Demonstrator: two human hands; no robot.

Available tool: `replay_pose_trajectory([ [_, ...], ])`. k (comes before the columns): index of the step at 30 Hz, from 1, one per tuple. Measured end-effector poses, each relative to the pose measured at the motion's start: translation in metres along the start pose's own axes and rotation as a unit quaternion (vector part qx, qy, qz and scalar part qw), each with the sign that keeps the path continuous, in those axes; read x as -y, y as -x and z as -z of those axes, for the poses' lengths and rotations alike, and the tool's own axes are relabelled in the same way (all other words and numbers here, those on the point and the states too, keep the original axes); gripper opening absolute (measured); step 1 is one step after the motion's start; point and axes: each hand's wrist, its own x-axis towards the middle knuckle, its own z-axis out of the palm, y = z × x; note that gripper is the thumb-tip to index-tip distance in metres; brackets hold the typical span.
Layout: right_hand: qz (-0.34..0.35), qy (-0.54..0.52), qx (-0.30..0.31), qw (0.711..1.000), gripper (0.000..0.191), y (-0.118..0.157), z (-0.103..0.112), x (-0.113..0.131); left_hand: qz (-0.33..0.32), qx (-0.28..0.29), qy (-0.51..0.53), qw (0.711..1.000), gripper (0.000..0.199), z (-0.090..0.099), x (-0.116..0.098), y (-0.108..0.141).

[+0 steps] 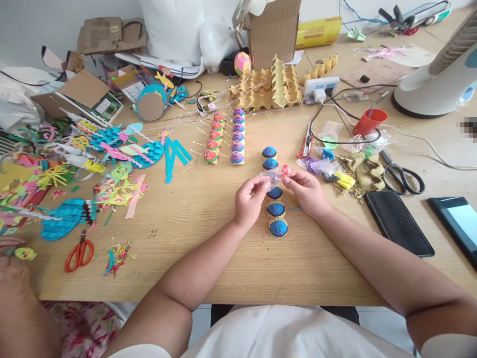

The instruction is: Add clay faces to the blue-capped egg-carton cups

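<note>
My left hand [249,200] pinches a small clear plastic bag [271,179] with something pink in it. Pink clay [285,171] shows at the bag's right end, between the fingertips of my right hand [307,191]. Both hands hover over a column of egg-carton cups topped with blue clay [276,209], and they hide part of it. Further back stand two finished-looking rows, one with red and green cups [215,133] and one with purple and blue cups [237,135], both with thin sticks poking out.
Right of my hands lie a red cutter [307,141], clay bags [345,180], black scissors [400,174] and a phone [398,222]. Orange scissors [79,252] and paper crafts [63,219] lie left, near another person's hand [15,278]. Behind are egg cartons [257,87] and a red cup [369,122].
</note>
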Motion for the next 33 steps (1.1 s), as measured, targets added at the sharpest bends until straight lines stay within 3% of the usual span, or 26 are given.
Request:
replay_pose_trajectory([
  [10,0.031,0.011,0.025,0.999,0.048,0.003,-0.001,0.002,-0.024,0.037,0.001,0.999,0.03,0.0,0.0,0.005],
  [14,0.037,0.016,0.033,0.999,0.047,0.004,-0.002,0.005,-0.014,0.025,0.003,1.0,0.033,0.0,0.002,0.004],
  [19,0.026,-0.031,0.023,0.999,0.038,0.001,0.0,0.001,0.002,0.011,0.002,1.0,0.033,0.0,0.003,0.001],
  [28,0.054,0.014,-0.023,0.998,0.044,0.002,-0.001,0.002,0.012,0.016,0.017,1.0,0.036,-0.001,0.0,0.001],
  [33,0.048,-0.017,-0.03,0.998,0.041,0.001,0.0,0.0,0.013,0.015,0.014,1.0,0.035,-0.001,-0.001,0.001],
])
